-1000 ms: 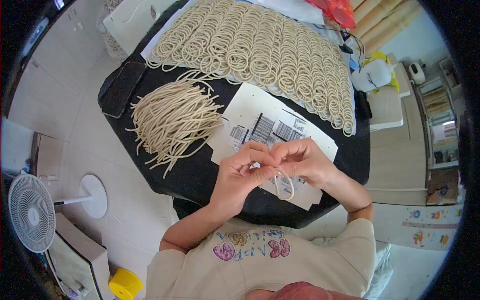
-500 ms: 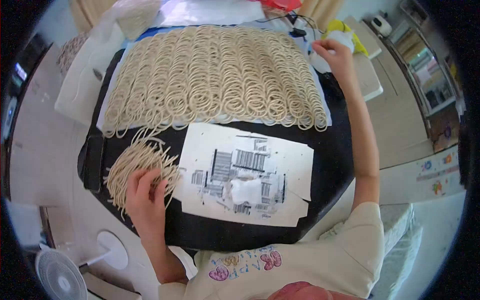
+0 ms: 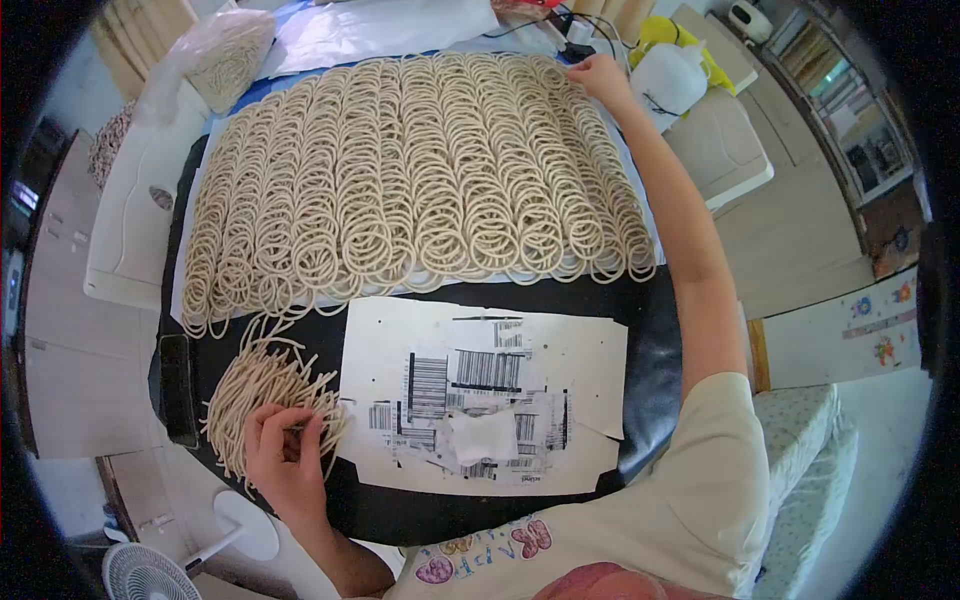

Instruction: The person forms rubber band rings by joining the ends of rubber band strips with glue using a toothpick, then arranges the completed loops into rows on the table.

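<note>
Beige cord rings (image 3: 420, 170) lie overlapping in rows on a white sheet across the far part of the black table. My right hand (image 3: 600, 78) reaches to the far right corner of these rows, its fingers closed together; whether a ring is between them is too small to tell. A loose pile of straight beige cords (image 3: 262, 390) lies at the left. My left hand (image 3: 288, 445) is over the pile's near edge with its fingers curled and apart. Between the hands lies a cardboard sheet (image 3: 385, 350) with barcode labels and a small white pad (image 3: 484, 436).
A dark tray-like object (image 3: 178, 390) sits at the table's left edge. Behind the rings are a clear bag of cords (image 3: 228, 65), a white plastic sheet (image 3: 370, 35) and cables. A white container (image 3: 668, 78) stands at the far right, and a fan (image 3: 150, 575) at the lower left.
My hands have parted from the small cord loop they held together. The left moved to the cord pile, the right to the far corner of the rings. The view has shifted, and the white pad is uncovered.
</note>
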### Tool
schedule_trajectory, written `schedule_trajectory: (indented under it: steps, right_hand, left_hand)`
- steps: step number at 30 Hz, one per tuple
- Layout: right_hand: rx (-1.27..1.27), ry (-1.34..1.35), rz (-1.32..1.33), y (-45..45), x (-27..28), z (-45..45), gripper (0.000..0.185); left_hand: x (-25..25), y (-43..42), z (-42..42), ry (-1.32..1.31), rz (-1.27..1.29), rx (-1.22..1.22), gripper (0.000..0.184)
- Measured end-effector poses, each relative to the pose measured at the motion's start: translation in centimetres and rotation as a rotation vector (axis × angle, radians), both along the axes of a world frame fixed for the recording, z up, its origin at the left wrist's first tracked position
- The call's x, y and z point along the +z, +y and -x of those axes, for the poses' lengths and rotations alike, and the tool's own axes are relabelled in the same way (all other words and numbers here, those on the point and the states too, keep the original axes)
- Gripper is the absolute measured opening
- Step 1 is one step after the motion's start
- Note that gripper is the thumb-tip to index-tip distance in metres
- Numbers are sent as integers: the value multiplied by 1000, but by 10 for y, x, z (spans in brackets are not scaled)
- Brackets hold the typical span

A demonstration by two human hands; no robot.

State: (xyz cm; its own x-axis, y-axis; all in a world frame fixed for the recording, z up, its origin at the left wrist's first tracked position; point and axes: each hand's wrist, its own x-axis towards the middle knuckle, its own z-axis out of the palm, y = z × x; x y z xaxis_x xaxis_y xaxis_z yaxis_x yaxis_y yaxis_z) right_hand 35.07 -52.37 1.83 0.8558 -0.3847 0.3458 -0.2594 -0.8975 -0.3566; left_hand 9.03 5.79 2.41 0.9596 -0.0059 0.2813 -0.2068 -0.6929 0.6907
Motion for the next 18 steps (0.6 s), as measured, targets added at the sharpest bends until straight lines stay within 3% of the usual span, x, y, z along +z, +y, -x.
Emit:
schedule_trajectory:
  steps: [12,18]
  right_hand:
    - [-119,-19,145,-10,-18,-19,27]
    - [-57,-9,110,4,1,-6,25]
  left_hand:
    - [-8,4,-5,-92,45,-5,17]
    - [-5,1,-4,-87,77,7,16]
